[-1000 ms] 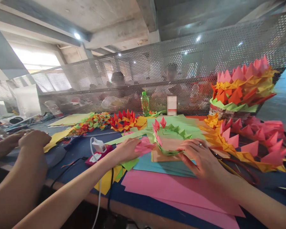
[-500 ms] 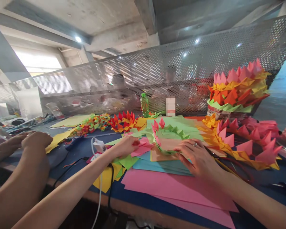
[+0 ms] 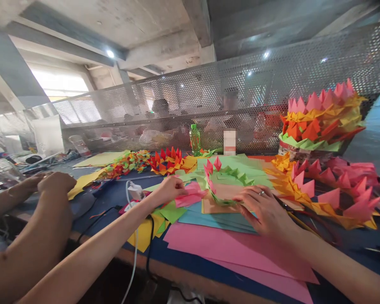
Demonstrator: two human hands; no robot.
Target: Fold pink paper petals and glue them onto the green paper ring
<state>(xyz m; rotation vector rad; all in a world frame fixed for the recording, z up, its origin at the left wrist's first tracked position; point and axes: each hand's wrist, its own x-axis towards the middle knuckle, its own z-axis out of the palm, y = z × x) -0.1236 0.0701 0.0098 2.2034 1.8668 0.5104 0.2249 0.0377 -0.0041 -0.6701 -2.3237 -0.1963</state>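
Note:
A green folded-paper ring [image 3: 231, 202] with several pink pointed pieces [image 3: 209, 169] on its left side stands on the stacked paper sheets. My right hand [image 3: 261, 207], with a ring on one finger, holds its near right edge; the thumb is spread below. Left of the ring lie loose pink folded papers [image 3: 193, 194]. At their upper left edge is my left hand [image 3: 169, 190], its fingers curled together in a pinch. What lies between those fingertips is hidden.
Pink sheets [image 3: 234, 249] overhang toward the table's front edge. Pink and orange paper rings [image 3: 332, 196] lie at right, before a tall paper stack [image 3: 319, 118]. A green bottle [image 3: 194, 139] stands behind. A co-worker's arms [image 3: 50, 211] reach in at left. Cables [image 3: 148, 240] cross the front edge.
The view has shifted slightly, so things appear a little farther right. My left hand has risen slightly by the pink papers with its fingers curled. My right hand stays on the paper ring.

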